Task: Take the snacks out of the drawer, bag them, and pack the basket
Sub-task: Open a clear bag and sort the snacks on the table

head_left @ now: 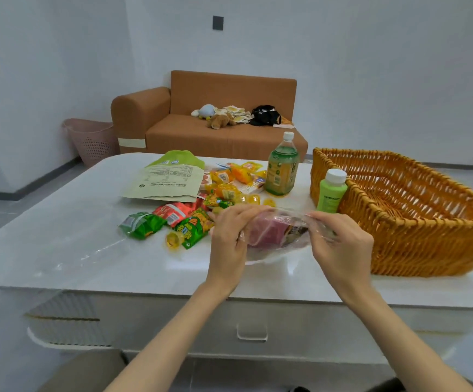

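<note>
You had the clear bag (291, 246) pinched at either end, left hand (231, 236) and right hand (340, 244) both clamped on the film, with the pink snack (265, 232) between your fingertips — so sealing well probably meant pressing evenly across toward the fingers nearest the basket (399, 236).

Both forearms bare, reaching in over the worktop's (88, 250) near edge and angling toward each other. Left hand (231, 236) and right hand (340, 244) level, near each other but apart, backs to the camera. Fingers and thumbs curled, each pinching one end of the clear bag (294, 246).
</note>
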A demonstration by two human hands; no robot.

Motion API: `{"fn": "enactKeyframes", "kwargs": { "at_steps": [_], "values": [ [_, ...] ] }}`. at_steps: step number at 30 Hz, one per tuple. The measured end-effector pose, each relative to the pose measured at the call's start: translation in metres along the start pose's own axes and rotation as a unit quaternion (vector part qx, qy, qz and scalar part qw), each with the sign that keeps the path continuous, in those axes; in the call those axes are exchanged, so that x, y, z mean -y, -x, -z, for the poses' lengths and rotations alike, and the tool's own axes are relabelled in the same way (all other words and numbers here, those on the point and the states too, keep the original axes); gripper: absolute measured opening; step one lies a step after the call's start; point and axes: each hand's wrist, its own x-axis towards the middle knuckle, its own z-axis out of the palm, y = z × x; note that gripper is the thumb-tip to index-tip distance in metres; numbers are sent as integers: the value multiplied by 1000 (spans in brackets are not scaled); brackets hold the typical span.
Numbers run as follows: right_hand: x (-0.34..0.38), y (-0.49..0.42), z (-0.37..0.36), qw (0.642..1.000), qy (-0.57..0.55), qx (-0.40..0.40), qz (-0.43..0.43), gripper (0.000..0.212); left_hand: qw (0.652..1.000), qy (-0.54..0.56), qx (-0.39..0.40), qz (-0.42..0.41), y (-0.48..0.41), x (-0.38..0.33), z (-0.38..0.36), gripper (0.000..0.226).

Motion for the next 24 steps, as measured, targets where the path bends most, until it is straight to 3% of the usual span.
{"fn": "enactKeyframes", "kwargs": {
  "at_steps": [5,8,12,15,17,20,24],
  "values": [
    [-27,13,11,998,34,43,2,18,996,-51,57,-41,11,12,-21,51],
    [-39,27,9,989,41,124,67,9,976,-122,117,-137,17,28,-9,59],
    [-45,47,4,963,48,243,104,19,927,-196,216,-236,24,35,14,33],
    [-44,58,-1,940,88,289,159,17,896,-230,290,-244,35,43,29,45],
    [-42,63,-4,928,101,312,178,11,879,-253,324,-242,40,49,39,38],
    [-37,67,-9,913,118,348,176,14,862,-282,375,-189,48,56,54,49],
    [-31,58,-5,891,102,415,150,26,889,-240,372,-115,49,51,68,44]
  ]
}}
